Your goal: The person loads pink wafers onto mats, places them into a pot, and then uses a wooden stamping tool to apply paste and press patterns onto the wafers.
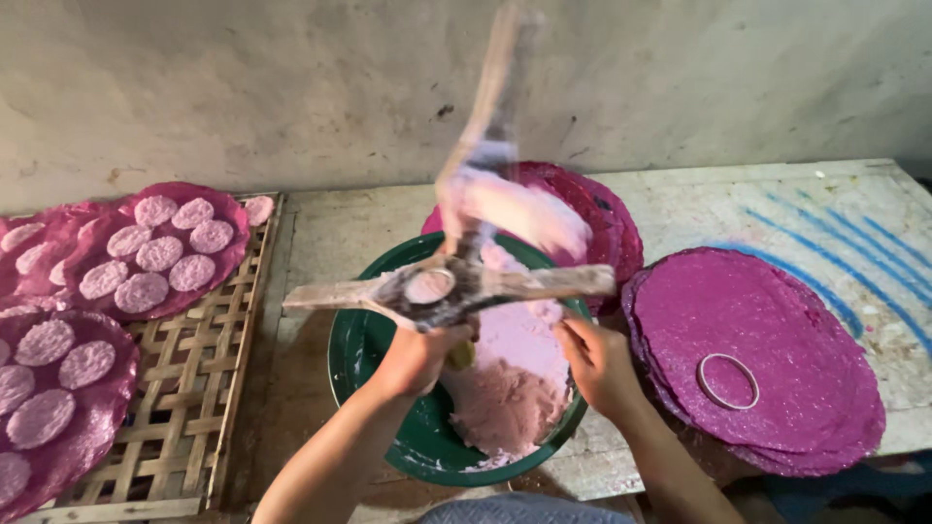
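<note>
Over the green basin (361, 359), both hands hold the wooden press (456, 283) crosswise, left-right.

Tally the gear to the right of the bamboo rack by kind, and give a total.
Green basin: 1
Wooden cross tool: 1
Magenta mat stacks: 2
Loose ring: 1
Total: 5

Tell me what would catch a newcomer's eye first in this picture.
Dead centre, a green basin of pale pink dough, with a dough-caked wooden cross-shaped tool over it; the left hand grips the tool from below and the right hand reaches into the dough. To the right lies a stack of bright magenta round mats with a white ring on top. On the left, pink discs sit on mats over a bamboo rack.
</note>
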